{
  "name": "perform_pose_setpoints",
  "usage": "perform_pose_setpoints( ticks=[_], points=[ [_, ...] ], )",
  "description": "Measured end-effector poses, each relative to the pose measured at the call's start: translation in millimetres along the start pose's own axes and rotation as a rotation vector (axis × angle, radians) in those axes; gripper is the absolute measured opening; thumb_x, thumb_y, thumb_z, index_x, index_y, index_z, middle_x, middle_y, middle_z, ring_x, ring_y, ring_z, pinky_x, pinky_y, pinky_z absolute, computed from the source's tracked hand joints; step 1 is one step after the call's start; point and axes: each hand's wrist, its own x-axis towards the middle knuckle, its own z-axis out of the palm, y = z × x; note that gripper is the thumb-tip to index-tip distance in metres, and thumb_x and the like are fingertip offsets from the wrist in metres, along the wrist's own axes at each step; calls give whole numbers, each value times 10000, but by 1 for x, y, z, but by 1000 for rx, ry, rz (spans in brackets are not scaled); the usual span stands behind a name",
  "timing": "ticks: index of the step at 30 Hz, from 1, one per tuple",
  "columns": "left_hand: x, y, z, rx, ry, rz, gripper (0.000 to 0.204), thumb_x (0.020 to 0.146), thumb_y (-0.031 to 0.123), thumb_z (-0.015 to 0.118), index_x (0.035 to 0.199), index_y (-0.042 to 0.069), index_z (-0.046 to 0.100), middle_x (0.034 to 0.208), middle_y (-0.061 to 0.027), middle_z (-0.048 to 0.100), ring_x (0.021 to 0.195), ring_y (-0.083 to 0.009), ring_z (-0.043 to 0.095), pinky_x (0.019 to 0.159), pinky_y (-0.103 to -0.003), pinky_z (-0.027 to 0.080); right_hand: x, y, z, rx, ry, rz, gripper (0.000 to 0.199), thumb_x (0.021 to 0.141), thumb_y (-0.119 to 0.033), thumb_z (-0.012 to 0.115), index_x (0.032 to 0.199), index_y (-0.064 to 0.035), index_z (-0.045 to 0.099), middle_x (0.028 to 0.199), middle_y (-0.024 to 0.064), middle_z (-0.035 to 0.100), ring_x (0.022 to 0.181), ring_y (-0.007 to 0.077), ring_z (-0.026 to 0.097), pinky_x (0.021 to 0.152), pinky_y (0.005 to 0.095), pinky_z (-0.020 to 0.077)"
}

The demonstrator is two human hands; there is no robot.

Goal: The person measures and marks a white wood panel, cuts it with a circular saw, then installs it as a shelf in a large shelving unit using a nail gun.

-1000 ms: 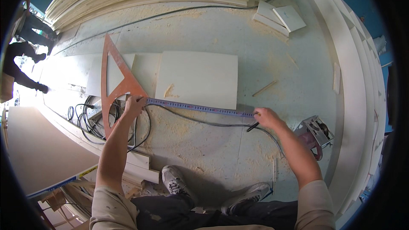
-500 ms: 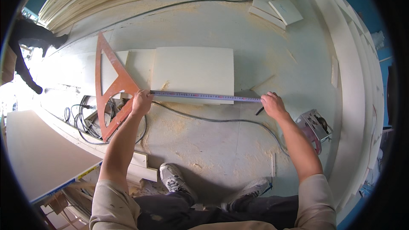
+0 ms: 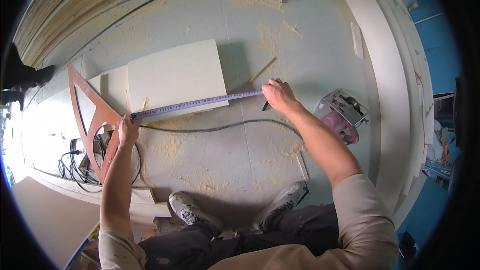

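At your nine o'clock, your left hand (image 3: 129, 130) pinches the tape measure (image 3: 197, 102) beside the orange set square (image 3: 103, 114); your right hand (image 3: 280, 95), at two, holds it taut along the white board (image 3: 175, 76) at ten. A circular saw (image 3: 342, 117) rests at three.

The person wears a beige short-sleeved T-shirt (image 3: 282, 259), its loose left sleeve (image 3: 116, 250) at half past seven and right sleeve (image 3: 362, 207) at four o'clock. Dark trousers (image 3: 295, 224) at six o'clock carry a pale smudge toward seven, above light grey lace-up sneakers, left sneaker (image 3: 187, 208) at seven, right sneaker (image 3: 281, 203) at five. Left hand (image 3: 129, 130) and right hand (image 3: 280, 96) are bare.
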Motion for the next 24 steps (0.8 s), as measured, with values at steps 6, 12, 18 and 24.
perform_pose_setpoints(
  ticks=[6, 12, 18, 24],
  points=[
    [1, 0, -1, 4, -20, -23, 315, 802, 269, 737, 933, 5, 626, 846, -165, 665, 839, -360, 641, 792, -455, 480, -3, 1, 0, 19, -11, -25, 111, 919, -199, 600, 901, -109, 662, 982, 100, 655, 1013, 295, 637, 810, 462, 536],
    [4, -12, 4, 54, 52, 59, 309, 813, 266, 722, 938, -4, 640, 792, -158, 676, 739, -316, 661, 696, -427, 502, -5, -1, 0, 31, -34, -36, 113, 919, -179, 575, 904, -108, 662, 979, 101, 657, 1004, 303, 644, 822, 460, 545],
    [3, -5, 3, 22, 43, 69, 314, 815, 262, 723, 921, -16, 627, 777, -168, 663, 735, -318, 655, 684, -426, 497, -5, -1, 1, 33, -84, 2, 96, 917, -159, 579, 927, -114, 664, 1017, 95, 653, 1040, 298, 632, 851, 458, 538],
    [4, -10, 4, 12, 53, 80, 327, 810, 265, 730, 907, -26, 615, 772, -173, 661, 731, -308, 654, 679, -424, 493, -7, -1, 2, 21, -10, -30, 128, 936, -200, 583, 913, -98, 656, 957, 112, 643, 972, 323, 636, 823, 449, 539]
  ],
)
